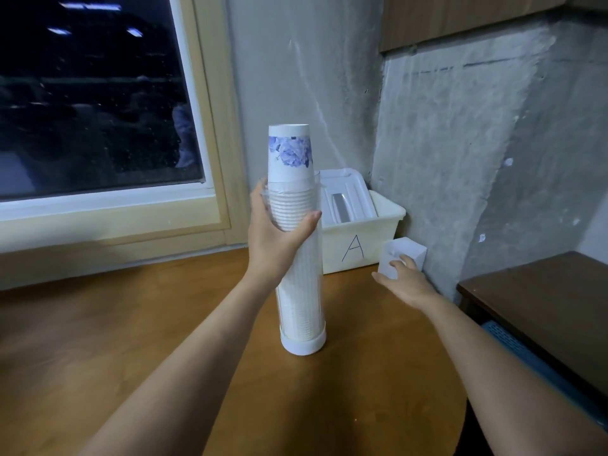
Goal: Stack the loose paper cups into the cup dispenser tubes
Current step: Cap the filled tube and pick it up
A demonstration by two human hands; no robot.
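The cup dispenser tube stands up straight on the biggest thing here, the brown wooden surface. It is about in the middle of the surface, with its white bottom cap flat on the wood.

At the back, against the grey wall, sits a pale bin with a big letter A on its front. A white lid leans inside it.

The tube is clear, so you can see it is packed with white cups almost all the way up. The top cup, the one with blue flowers, pokes out above the rim, bottom up. It looks like the tube is nearly full.

The left hand is wrapped round the tube high up, with its grip closed on the clear wall. That is likely to keep the tall, thin tube from tipping over while more cups go in.

The right hand reaches far out to the corner by the wall. Its grip is wide, with the thumb spread out and the fingertips touching a small white loose cup that sits just beside the bin. It seems ready to close on that cup and bring it to the tube.
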